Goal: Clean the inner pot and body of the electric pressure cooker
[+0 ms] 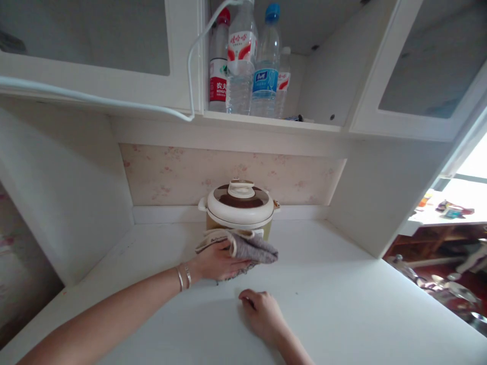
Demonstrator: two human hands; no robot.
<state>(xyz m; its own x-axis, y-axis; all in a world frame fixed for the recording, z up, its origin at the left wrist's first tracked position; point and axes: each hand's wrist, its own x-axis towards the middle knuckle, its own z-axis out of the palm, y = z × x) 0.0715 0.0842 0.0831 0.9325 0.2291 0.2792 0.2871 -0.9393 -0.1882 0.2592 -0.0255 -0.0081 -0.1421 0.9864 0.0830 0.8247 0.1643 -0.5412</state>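
Observation:
A round cooker with a cream rim, a dark brown lid panel and a cream top knob stands against the back of the white counter. In front of it my left hand, with two silver bangles at the wrist, grips a folded grey cloth with pale edging. The cloth covers the lower front of the cooker; whether it touches the cooker I cannot tell. Nearer to me, my right hand is curled on the counter with no object visible in it.
Overhead, an open cabinet shelf holds several plastic bottles. A white cable hangs before the cabinet. White side panels bound the counter. Beyond the right edge are a windowsill and cluttered metal objects.

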